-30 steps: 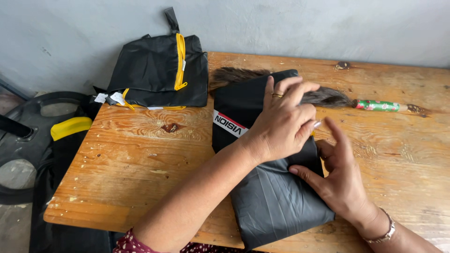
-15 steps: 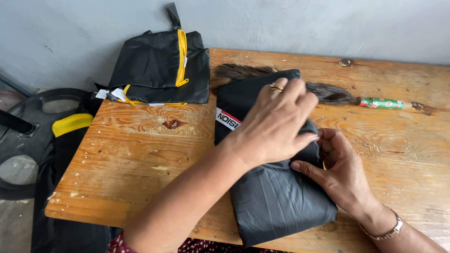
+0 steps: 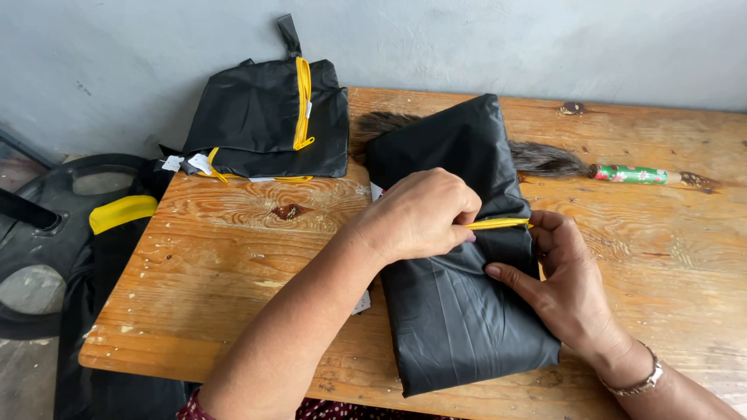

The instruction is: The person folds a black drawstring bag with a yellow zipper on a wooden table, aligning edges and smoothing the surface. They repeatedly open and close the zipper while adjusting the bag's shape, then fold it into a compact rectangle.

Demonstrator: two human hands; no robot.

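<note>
A folded black fabric bag (image 3: 459, 319) lies lengthwise on the wooden table (image 3: 233, 257). A yellow zipper strip (image 3: 498, 224) shows across its middle. My left hand (image 3: 424, 214) rests on top of the bag with its fingers closed at the left end of that strip. My right hand (image 3: 564, 284) holds the bag's right edge, fingers curled at the strip's other end and thumb pressed on the fabric. A bracelet sits on my right wrist.
A second black bag with a yellow zipper (image 3: 272, 124) lies at the table's far left corner. A brush with dark bristles and a green patterned handle (image 3: 630, 174) lies behind the bag. Black plastic furniture and a yellow-trimmed black item (image 3: 120, 211) stand left of the table.
My left hand went from lying flat on the bag to closing on the yellow zipper strip. The strip has come into view. My right hand shifted to grip the right edge.
</note>
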